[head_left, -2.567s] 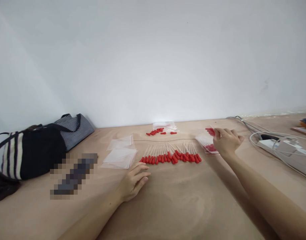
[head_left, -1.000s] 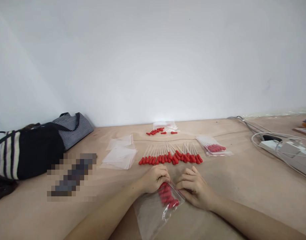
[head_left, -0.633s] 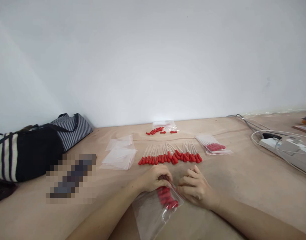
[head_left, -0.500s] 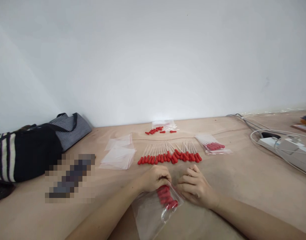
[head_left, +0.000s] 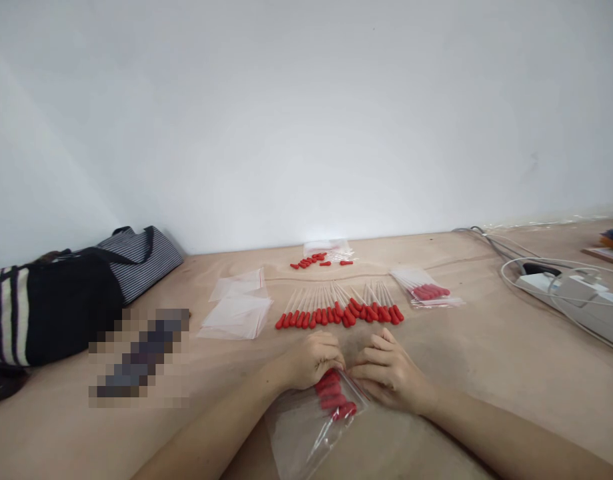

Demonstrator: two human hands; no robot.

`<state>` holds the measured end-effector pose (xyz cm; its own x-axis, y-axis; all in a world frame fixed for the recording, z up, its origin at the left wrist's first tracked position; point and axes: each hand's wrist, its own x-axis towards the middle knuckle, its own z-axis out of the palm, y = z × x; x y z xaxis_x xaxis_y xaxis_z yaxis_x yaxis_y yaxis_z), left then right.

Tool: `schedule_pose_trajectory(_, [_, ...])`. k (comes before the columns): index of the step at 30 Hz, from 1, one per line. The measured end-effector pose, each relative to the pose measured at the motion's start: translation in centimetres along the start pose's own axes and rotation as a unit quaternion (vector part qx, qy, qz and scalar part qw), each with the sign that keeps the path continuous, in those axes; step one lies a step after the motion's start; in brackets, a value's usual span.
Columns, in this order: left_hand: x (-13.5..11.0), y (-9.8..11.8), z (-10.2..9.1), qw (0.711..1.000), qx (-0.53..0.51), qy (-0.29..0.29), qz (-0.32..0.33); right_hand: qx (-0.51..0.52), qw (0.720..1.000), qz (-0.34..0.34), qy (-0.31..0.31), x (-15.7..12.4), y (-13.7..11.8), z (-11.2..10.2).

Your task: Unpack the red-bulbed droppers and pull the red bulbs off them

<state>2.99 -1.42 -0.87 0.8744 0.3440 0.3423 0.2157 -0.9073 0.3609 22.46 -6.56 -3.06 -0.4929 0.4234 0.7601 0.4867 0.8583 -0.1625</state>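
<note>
A clear zip bag (head_left: pixel 301 427) lies tilted at the near edge, with several red-bulbed droppers (head_left: pixel 331 397) inside it. My left hand (head_left: pixel 316 360) is closed on the bag's upper corner, just above the red bulbs. Against the zip edge, my right hand (head_left: pixel 389 377) has its fingers curled and pinched on the bag; its fingertips are partly hidden. Just beyond both hands, a row of glass droppers with red bulbs (head_left: pixel 336 313) lies with the thin tips pointing away.
Flat empty zip bags (head_left: pixel 236 313) are stacked to the left. A filled bag of droppers (head_left: pixel 429 290) lies to the right. Loose red bulbs (head_left: pixel 306 262) sit near the wall. A striped bag (head_left: pixel 146 260) stands far left, a power strip (head_left: pixel 576 300) with cables far right.
My right hand has shifted slightly left, closer to my left hand along the zip edge. The bag and the rows of droppers stay nearly where they were.
</note>
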Motion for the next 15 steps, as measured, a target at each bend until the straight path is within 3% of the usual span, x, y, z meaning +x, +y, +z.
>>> schedule_pose_trajectory(5, [0.05,0.2,-0.15,1.0,0.002,-0.005,0.007,0.006,1.0,0.012,-0.015,-0.09,0.0,0.17])
schedule_pose_trajectory(15, [0.0,-0.21,0.3,0.999,0.0,0.01,0.05,-0.027,0.996,-0.063,-0.058,-0.23,0.34,0.06])
